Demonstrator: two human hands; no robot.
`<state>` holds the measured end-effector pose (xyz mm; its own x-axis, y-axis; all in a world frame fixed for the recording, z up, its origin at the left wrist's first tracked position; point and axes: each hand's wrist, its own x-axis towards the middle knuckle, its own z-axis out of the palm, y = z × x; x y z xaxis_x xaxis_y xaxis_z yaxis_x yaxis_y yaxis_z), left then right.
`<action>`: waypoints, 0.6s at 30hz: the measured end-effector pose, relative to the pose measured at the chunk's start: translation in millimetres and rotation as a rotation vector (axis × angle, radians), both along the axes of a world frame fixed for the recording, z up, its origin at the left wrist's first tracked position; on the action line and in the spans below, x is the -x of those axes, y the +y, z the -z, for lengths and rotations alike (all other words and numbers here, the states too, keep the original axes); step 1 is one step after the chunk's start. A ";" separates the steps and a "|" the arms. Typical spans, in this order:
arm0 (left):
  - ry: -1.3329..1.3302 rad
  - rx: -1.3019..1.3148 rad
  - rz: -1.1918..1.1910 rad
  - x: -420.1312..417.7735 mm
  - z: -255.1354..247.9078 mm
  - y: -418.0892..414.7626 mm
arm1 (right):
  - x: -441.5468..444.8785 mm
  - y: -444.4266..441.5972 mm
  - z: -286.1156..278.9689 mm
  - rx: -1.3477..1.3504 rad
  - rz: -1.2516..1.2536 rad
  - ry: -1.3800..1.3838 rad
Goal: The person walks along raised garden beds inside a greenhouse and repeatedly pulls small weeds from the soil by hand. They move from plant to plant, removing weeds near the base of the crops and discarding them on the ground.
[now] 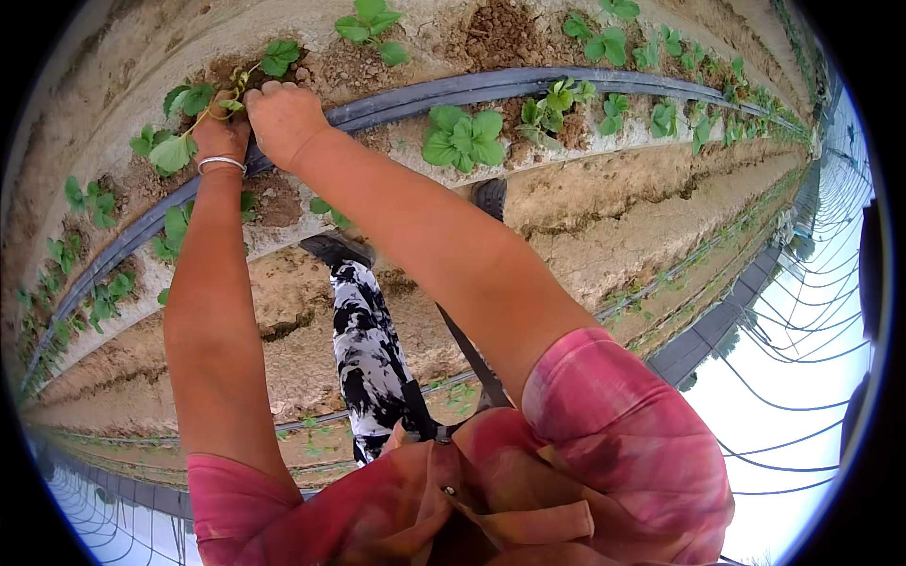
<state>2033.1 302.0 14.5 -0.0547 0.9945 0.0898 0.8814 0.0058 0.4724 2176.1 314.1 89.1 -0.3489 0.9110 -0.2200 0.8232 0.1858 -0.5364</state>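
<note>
Both my hands are close together at the far side of a raised soil bed, beside the dark irrigation hose. My left hand point(223, 134), with a silvery bangle at the wrist, is at the stems of a strawberry plant point(172, 151); its fingertips are partly hidden by leaves and stems. My right hand point(284, 122) has its fingers curled down at the soil just right of the left hand, and what they hold is hidden. Thin yellowish runners point(242, 81) rise between the hands towards a green leaf point(280, 56).
The dark flat hose point(439, 92) runs along the bed, with strawberry plants point(463, 138) on both sides. Loose soil point(504, 35) lies in a planting hole. My shoe point(336, 249) stands in the furrow below. More beds and bare metal hoops lie at right.
</note>
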 end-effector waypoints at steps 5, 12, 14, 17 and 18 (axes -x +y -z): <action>0.193 0.173 -0.093 4.6 -4.4 -7.6 | -145.2 -50.6 -84.1 -0.296 0.261 0.353; 0.220 0.235 -0.208 -34.6 -64.3 -24.0 | -340.0 -114.4 -51.7 -0.130 0.682 -0.114; 0.007 0.056 -0.206 -54.4 -83.5 -48.0 | -335.4 -112.8 -45.3 -0.135 0.528 -0.119; -0.387 0.033 -0.266 -111.6 -130.9 -82.5 | -322.9 -95.6 -38.4 -0.069 0.394 -0.218; -0.446 0.053 -0.234 -133.1 -142.0 -94.8 | -325.2 -91.4 -31.7 -0.016 0.444 -0.220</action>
